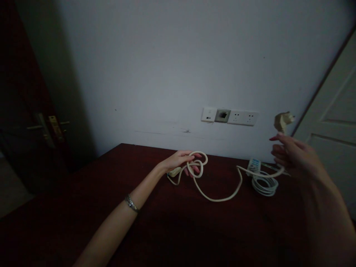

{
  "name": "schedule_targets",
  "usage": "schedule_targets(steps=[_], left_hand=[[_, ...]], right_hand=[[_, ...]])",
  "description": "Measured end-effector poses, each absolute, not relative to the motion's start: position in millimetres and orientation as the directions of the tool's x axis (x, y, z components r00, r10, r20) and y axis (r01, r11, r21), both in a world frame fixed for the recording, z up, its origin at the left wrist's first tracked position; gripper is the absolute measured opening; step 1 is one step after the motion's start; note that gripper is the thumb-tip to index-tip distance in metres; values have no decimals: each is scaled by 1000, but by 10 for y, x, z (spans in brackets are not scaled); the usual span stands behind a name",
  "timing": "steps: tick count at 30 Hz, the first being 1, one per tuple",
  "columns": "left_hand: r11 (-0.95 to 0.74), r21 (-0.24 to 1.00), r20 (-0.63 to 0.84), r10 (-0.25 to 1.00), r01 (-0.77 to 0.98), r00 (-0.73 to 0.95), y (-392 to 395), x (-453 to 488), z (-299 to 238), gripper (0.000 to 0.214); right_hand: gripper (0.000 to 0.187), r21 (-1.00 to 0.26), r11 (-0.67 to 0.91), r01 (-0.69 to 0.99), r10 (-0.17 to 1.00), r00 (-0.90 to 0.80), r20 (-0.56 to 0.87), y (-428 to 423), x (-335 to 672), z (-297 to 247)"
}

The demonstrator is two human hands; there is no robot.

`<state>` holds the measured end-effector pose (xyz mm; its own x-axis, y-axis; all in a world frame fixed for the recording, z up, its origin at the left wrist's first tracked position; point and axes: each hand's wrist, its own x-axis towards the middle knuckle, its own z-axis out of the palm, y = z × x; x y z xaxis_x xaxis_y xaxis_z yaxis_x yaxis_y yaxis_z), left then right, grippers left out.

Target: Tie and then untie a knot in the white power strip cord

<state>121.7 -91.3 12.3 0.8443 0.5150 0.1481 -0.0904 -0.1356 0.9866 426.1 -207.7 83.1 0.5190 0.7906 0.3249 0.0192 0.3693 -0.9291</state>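
Note:
A cream power cord [218, 200] runs in a slack curve between my two hands above a dark red table. My left hand [180, 161] is closed on a looped part of the cord, its fingers around the loops. Up at the right, my right hand [290, 150] grips the cord just below its plug [283, 120], which points up and to the right. The cord's other end piece [174, 172], pale and blocky, lies on the table behind my left wrist and is partly hidden.
A coiled white cable [264, 185] and a small blue-and-white package [254, 165] lie at the table's back right. Wall sockets [243, 118] sit above the table [155, 222]. A dark door with a handle [55, 128] stands left, a white door [333, 122] right.

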Motion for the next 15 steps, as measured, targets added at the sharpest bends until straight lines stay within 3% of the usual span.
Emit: schedule_targets(steps=[4, 9, 12, 15], left_hand=[[-337, 942, 201, 574, 5, 793, -936, 1242, 124, 35], [-685, 694, 431, 641, 221, 635, -999, 1299, 109, 34], [-780, 577, 559, 594, 244, 579, -1034, 1333, 107, 31], [-796, 560, 612, 585, 232, 532, -1046, 1344, 109, 31]], right_hand=[[33, -916, 400, 37, 788, 496, 364, -2077, 4204, 843], [33, -916, 391, 85, 837, 382, 393, -2138, 4079, 840], [34, -936, 327, 133, 899, 263, 351, -2140, 4027, 808], [37, -931, 267, 251, 946, 115, 302, -2046, 3996, 732]])
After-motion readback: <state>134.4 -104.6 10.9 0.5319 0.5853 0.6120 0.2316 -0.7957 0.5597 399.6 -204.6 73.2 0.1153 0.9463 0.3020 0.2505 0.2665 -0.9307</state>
